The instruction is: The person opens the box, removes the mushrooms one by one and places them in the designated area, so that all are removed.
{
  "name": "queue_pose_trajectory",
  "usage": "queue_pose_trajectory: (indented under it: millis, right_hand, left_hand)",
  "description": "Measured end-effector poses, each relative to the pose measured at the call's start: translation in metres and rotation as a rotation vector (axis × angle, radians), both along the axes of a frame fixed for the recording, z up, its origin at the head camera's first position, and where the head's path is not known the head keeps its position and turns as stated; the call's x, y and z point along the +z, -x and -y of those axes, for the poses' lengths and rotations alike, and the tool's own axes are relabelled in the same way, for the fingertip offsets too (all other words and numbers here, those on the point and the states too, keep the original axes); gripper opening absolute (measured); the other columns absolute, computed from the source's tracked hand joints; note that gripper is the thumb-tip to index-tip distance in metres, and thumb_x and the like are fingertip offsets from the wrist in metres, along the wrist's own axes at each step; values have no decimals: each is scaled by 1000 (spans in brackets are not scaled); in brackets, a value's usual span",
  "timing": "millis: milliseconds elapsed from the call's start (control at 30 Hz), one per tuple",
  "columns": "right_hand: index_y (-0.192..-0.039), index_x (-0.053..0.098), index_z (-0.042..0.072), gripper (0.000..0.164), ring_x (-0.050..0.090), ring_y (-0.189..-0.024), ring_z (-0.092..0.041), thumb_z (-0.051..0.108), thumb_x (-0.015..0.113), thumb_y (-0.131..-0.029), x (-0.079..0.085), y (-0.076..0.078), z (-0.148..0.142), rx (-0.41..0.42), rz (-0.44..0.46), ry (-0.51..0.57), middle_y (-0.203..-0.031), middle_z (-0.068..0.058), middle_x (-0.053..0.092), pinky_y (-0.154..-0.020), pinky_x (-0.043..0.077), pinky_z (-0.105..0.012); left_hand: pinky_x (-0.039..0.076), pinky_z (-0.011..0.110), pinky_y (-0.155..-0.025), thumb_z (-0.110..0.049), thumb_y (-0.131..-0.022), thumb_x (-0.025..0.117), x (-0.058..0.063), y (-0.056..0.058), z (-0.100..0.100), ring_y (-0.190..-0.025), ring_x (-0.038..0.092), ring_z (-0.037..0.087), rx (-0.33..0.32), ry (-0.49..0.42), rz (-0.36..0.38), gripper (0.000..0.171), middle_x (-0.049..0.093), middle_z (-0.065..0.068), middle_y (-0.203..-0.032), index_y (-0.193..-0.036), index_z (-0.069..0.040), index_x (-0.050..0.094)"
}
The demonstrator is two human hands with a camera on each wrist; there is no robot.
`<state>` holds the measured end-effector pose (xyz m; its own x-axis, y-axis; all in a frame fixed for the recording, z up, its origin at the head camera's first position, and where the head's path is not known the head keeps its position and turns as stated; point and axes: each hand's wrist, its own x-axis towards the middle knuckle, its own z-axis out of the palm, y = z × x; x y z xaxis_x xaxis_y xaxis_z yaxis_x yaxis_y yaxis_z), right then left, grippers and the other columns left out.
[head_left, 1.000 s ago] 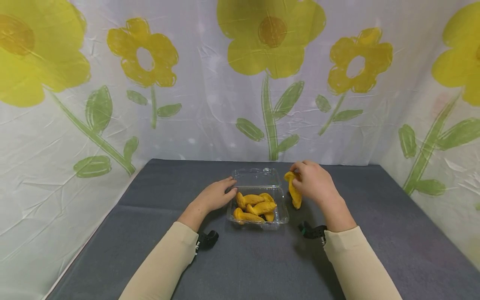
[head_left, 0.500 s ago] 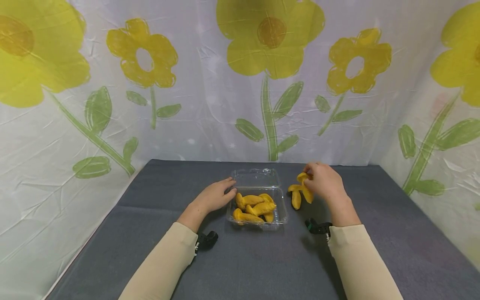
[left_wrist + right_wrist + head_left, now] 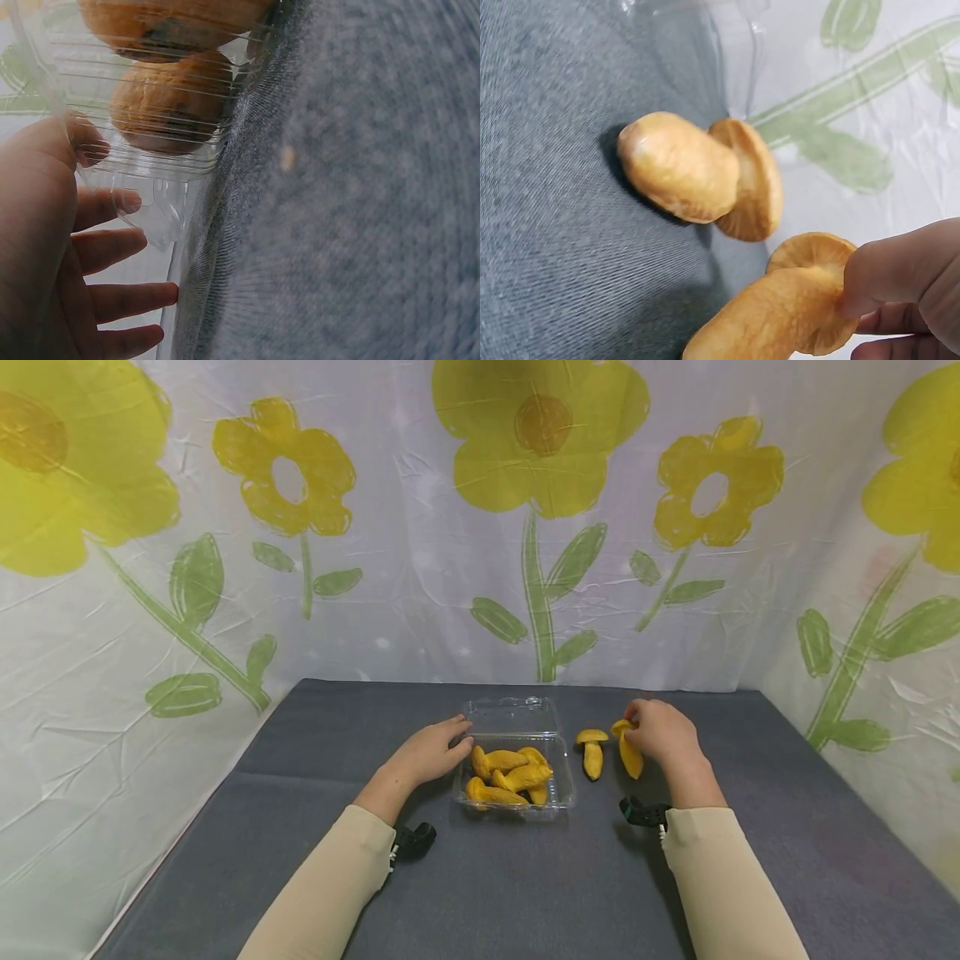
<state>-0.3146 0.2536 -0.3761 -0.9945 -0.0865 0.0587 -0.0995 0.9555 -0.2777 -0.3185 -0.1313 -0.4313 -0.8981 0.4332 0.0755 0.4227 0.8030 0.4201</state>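
My right hand (image 3: pixel 663 732) pinches a yellow mushroom (image 3: pixel 630 758) near its cap, low over the table at the right. In the right wrist view the thumb presses on this mushroom (image 3: pixel 765 315), its stem pointing down and left. Another mushroom (image 3: pixel 592 760) lies on the cloth just left of it, cap toward the back. A clear plastic clamshell box (image 3: pixel 562 793) stands with its lid folded back, several yellow mushrooms (image 3: pixel 510 777) inside. My left hand (image 3: pixel 427 750) rests against the box's left side, fingers extended, and the left wrist view shows the thumb touching the clear wall (image 3: pixel 82 161).
A dark grey cloth (image 3: pixel 487 885) covers the table. Behind and at both sides hangs a white curtain (image 3: pixel 420 568) printed with yellow flowers. The clear lid (image 3: pixel 513 714) lies open toward the table's back.
My right hand has moved right with one mushroom, lifting it and then lowering it beside another mushroom, which now shows fully on the cloth. The left hand and the box have stayed put.
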Motion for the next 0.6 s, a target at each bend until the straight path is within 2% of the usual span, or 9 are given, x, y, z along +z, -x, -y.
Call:
queue_pose_trajectory:
  millis: [267,600]
  right_hand:
    - [-117,68,-3,30,64,-90,-37,12,68,-92,-9,2,-5,-23,23,3,-106,-21,69,-76,55,-53]
    - [-120,68,-1,33,62,-93,-37,12,65,-91,-21,7,-7,-48,80,1,-113,-23,67,-76,54,-53]
  left_hand:
    - [30,55,-120,-41,-109,44,-1,0,-1,-149,35,34,9,-2,-1,57,33,12,-165,-157,-10,45]
    - [30,55,-120,-40,-110,44,0,0,0,-148,35,34,7,4,2,56,34,12,-164,-157,-10,45]
